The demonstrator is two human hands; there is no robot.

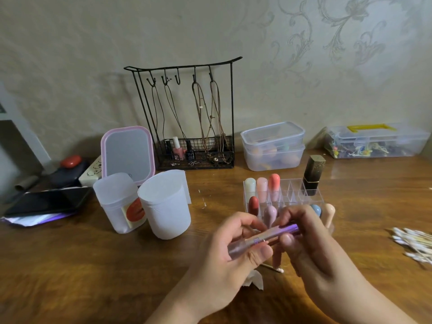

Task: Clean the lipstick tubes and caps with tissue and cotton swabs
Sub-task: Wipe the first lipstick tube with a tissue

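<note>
Your left hand (236, 249) has its grip closed round the frosted lower end of a purple lipstick tube (264, 240), thumb on top and fingers curled beneath it. Your right hand (301, 232) pinches the shiny purple end of the same tube between thumb and fingertips. The tube lies nearly level, tilted slightly up to the right, and is held clear above the wooden counter (93, 277), just in front of the clear organiser (294, 195). Below your hands, a crumpled piece of tissue (254, 280) lies on the counter, and a single cotton swab (275, 268) rests just beside it, partly hidden by your fingers. The organiser holds several round-capped tubes in its compartments: cream, pink and orange at the back left, dark red and mauve in front, blue and peach at the front right. A dark lipstick with a gold cap (313, 175) stands upright in a back right compartment. A pile of cotton swabs (413, 244) lies at the right edge of the counter, well apart from your hands. To the left stand a tissue roll (166, 206) and a frosted container (117, 202) bearing a lip-shaped sticker, touching or nearly so. Behind them are a pink-framed mirror (127, 154), a black wire rack (189, 118) with hanging cords and nail polish bottles, two stacked clear boxes (273, 146), and a clear case with a yellow handle (374, 141). A dark phone (46, 202) lies at far left.
</note>
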